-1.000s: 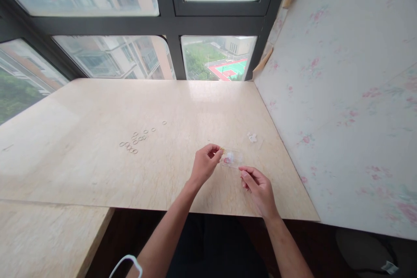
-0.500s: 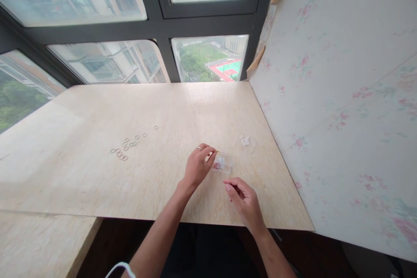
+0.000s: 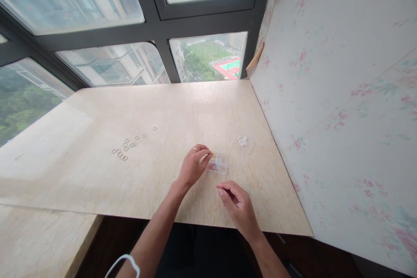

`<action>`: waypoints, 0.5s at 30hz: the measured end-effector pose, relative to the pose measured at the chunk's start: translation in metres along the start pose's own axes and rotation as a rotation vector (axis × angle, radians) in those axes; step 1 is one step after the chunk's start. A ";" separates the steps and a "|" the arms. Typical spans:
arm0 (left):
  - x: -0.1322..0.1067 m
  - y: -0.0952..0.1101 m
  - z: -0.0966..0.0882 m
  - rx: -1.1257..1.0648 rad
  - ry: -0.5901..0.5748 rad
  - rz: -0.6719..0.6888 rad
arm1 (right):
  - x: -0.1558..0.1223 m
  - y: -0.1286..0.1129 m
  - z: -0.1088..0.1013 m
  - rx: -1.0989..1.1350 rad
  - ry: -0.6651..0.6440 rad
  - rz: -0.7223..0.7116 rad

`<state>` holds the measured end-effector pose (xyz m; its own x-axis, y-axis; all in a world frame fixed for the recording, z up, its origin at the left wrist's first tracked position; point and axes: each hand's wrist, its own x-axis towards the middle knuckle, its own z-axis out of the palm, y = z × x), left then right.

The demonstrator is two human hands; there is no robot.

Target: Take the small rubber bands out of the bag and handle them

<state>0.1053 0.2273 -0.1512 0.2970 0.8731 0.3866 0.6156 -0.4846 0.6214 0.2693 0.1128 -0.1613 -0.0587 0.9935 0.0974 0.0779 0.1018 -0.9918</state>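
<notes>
My left hand (image 3: 195,164) is closed in a pinch over the back left part of a small clear plastic box (image 3: 224,166). A tiny gold-coloured piece (image 3: 213,153) shows at its fingertips, too small to name. Inside the box lies something small and reddish (image 3: 213,166). Just in front of the box, my right hand (image 3: 237,204) has thumb and forefinger pressed together and the other fingers curled. Whatever it may hold is hidden.
Several thin metal rings (image 3: 126,148) lie scattered on the pale counter (image 3: 97,186) to the left. White star-like pieces (image 3: 243,141) and a clear flat piece (image 3: 252,147) are behind the box, towards the floral wall (image 3: 325,117). Windows border the far edge.
The view has shifted slightly. My left hand keeps its pinch at the box, and my right hand has moved a little to the left, still closed.
</notes>
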 end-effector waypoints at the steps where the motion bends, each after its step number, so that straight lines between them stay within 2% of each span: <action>1: 0.000 0.000 0.000 0.002 -0.003 -0.002 | 0.000 0.000 0.000 0.001 -0.002 0.003; 8: 0.000 0.004 0.000 -0.003 -0.015 -0.029 | -0.001 0.000 -0.001 0.001 -0.015 0.004; 15: 0.000 0.001 -0.004 -0.063 0.040 -0.035 | 0.000 -0.002 -0.003 0.010 -0.028 0.000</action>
<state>0.1035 0.2269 -0.1479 0.2462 0.8872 0.3903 0.5774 -0.4576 0.6761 0.2717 0.1127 -0.1594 -0.0869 0.9917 0.0950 0.0676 0.1010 -0.9926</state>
